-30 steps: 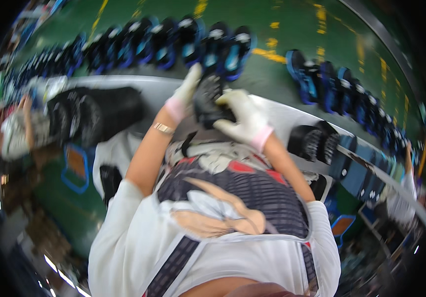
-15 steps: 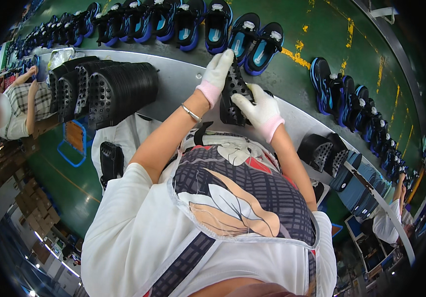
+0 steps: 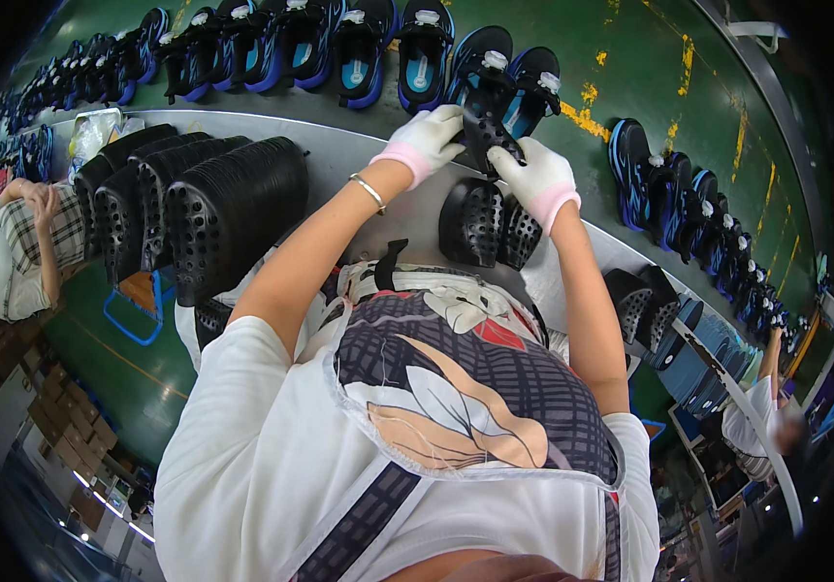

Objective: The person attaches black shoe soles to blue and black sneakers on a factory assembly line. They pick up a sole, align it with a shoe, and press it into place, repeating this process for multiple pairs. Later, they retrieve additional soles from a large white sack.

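Observation:
Both my hands wear white gloves with pink cuffs. My left hand [image 3: 427, 144] has bent fingers at the left edge of a black perforated shoe insert [image 3: 483, 134]. My right hand [image 3: 539, 177] grips the same insert from the right, thumb over its holed face. The insert is tilted in front of a black-and-blue shoe [image 3: 481, 66], partly overlapping it in view. Beneath my hands, one dark perforated insert [image 3: 471, 225] lies on the metal bench [image 3: 368, 233], with a second perforated insert [image 3: 521, 236] beside it.
Rows of black-and-blue shoes [image 3: 357, 53] line the far side. Thick stacks of black inserts [image 3: 233, 218] stand at left, smaller black stacks [image 3: 645, 303] and bluish insoles [image 3: 703, 364] at right. A metal bar [image 3: 737, 388] crosses there. Co-workers sit at both sides.
Both hands have moved away from me with one insert, toward the shoes. Two inserts now show on the bench below where my hands were.

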Action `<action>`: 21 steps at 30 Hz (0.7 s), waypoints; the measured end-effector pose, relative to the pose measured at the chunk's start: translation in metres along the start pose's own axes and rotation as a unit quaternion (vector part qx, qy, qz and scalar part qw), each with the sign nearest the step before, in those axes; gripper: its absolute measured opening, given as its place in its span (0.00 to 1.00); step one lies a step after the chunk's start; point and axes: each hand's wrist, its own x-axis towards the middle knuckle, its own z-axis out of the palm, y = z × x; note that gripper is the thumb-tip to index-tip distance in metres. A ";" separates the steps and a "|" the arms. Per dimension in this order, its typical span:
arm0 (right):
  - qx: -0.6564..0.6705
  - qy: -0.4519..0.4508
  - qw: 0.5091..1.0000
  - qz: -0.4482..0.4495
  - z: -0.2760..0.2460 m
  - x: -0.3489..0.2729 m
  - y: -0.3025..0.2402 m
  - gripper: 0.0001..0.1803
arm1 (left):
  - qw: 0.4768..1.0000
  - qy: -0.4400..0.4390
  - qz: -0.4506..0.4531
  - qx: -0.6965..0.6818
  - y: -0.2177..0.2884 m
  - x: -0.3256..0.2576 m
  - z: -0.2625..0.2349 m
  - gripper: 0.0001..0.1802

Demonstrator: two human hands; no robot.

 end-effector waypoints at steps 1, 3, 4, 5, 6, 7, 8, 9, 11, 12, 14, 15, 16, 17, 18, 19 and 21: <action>-0.021 -0.011 1.000 -0.003 -0.004 0.005 -0.003 0.30 | 1.000 -0.023 -0.015 0.006 -0.005 0.006 0.005 0.14; -0.064 -0.033 0.997 -0.006 -0.011 0.020 0.000 0.30 | 0.997 -0.057 -0.041 0.017 -0.005 0.016 0.014 0.14; -0.099 -0.044 0.994 -0.004 -0.021 0.024 -0.009 0.28 | 0.993 -0.085 -0.072 0.038 -0.003 0.019 0.014 0.13; -0.128 -0.054 0.990 -0.006 -0.032 0.029 -0.017 0.27 | 0.999 -0.028 -0.033 -0.003 -0.010 0.020 0.025 0.12; -0.157 -0.066 0.985 -0.002 -0.040 0.034 -0.023 0.26 | 0.999 -0.012 -0.011 -0.036 -0.006 0.024 0.030 0.12; -0.179 -0.060 0.982 0.011 -0.043 0.041 -0.026 0.26 | 0.999 -0.025 -0.022 -0.031 0.000 0.027 0.035 0.15; -0.219 -0.044 0.975 0.021 -0.043 0.049 -0.029 0.24 | 0.998 -0.039 -0.034 -0.025 0.007 0.029 0.041 0.17; -0.242 -0.052 0.968 0.035 -0.040 0.057 -0.037 0.23 | 0.996 -0.055 -0.058 -0.028 0.017 0.032 0.039 0.18; -0.281 -0.064 0.956 0.053 -0.032 0.069 -0.054 0.22 | 0.990 -0.071 -0.107 -0.053 0.019 0.039 0.049 0.22; -0.284 -0.048 0.956 0.050 -0.020 0.076 -0.052 0.21 | 0.986 -0.064 -0.131 -0.078 0.022 0.039 0.053 0.23; -0.270 -0.002 0.959 0.087 0.007 0.094 -0.041 0.21 | 0.959 -0.142 -0.226 -0.096 0.035 0.055 0.034 0.23; -0.253 -0.002 0.963 0.092 0.011 0.100 -0.042 0.21 | 0.943 -0.191 -0.254 -0.095 0.035 0.059 0.027 0.23; -0.253 -0.005 0.963 0.092 0.012 0.103 -0.041 0.21 | 0.925 -0.240 -0.280 -0.094 0.035 0.061 0.023 0.23; -0.221 -0.020 0.969 0.105 0.013 0.106 -0.039 0.18 | 0.922 -0.264 -0.272 -0.074 0.034 0.063 0.023 0.22; -0.189 -0.036 0.975 0.113 0.013 0.107 -0.041 0.16 | 0.921 -0.264 -0.277 -0.073 0.032 0.063 0.022 0.22; -0.175 -0.057 0.977 0.110 0.012 0.108 -0.042 0.17 | 0.922 -0.271 -0.269 -0.058 0.030 0.063 0.022 0.22; -0.174 -0.073 0.976 0.108 0.009 0.110 -0.046 0.16 | 0.922 -0.280 -0.262 -0.045 0.027 0.064 0.026 0.21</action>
